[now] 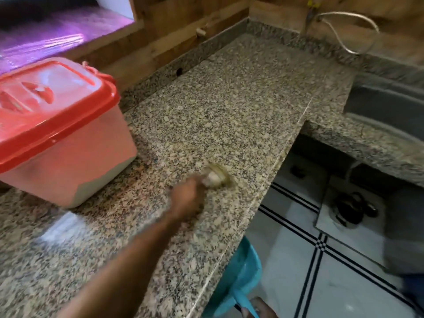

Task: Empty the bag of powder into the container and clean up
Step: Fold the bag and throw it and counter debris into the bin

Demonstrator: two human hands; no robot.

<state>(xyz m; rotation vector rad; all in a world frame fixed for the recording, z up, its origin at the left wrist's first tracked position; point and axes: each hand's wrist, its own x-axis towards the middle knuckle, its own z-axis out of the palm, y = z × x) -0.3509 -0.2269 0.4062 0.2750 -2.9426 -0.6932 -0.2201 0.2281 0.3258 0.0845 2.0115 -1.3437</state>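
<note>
Container (68,143): red lid shut, on desk (229,99) | powder smear (66,228): just in front of container | left hand (188,198): right of container, fingers curled round pale blurred object (216,176), brush or cloth unclear | right hand (261,309): well right of container, below desk edge, grips teal dustpan (238,278)
</note>
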